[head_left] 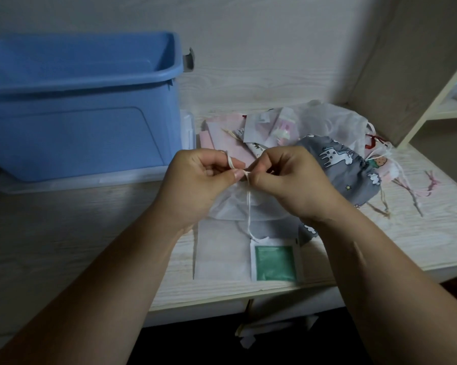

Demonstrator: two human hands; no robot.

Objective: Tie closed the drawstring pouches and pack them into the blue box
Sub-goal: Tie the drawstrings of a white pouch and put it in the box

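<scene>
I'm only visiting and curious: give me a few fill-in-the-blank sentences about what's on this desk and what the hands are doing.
Both the left hand and the right hand pinch a white cord above a sheer pouch coloured ____.
The open box on the left is ____.
The grey animal-print pouch lies beside the ____ hand.
The square packet nearest the viewer is ____.
Missing: white; blue; right; green.
</scene>
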